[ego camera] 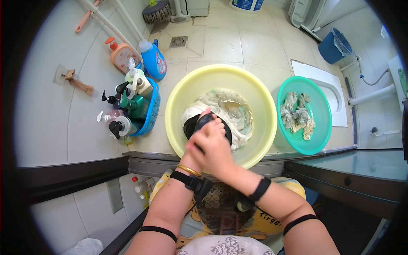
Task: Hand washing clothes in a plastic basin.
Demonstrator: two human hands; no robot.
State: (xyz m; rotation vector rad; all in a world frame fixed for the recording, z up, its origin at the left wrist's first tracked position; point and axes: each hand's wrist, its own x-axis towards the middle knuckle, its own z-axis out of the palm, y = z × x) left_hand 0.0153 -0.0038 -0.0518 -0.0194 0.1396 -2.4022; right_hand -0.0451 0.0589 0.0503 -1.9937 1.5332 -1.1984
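Both hands are together over the left part of a yellow plastic basin (221, 71), with black cloth (206, 121) gripped between them. My left hand (195, 149) lies partly under my right hand (214, 145), which is slightly blurred. Beneath them, more black cloth rests on white wet fabric (237, 132) in cloudy, sudsy water (234, 103). A gold bangle (188, 170) and a black strap circle the left wrist; another black strap is on the right wrist. Right of the basin, a green plastic basin (323, 134) holds several crumpled, wrung-looking cloths (298, 111).
A blue basket (155, 105) of pump bottles stands at left, beside a blue detergent bottle (153, 60). A squat toilet (338, 98) lies behind the green basin, and a blue bucket (333, 47) stands far right. A dark door sill (146, 162) runs along the near side.
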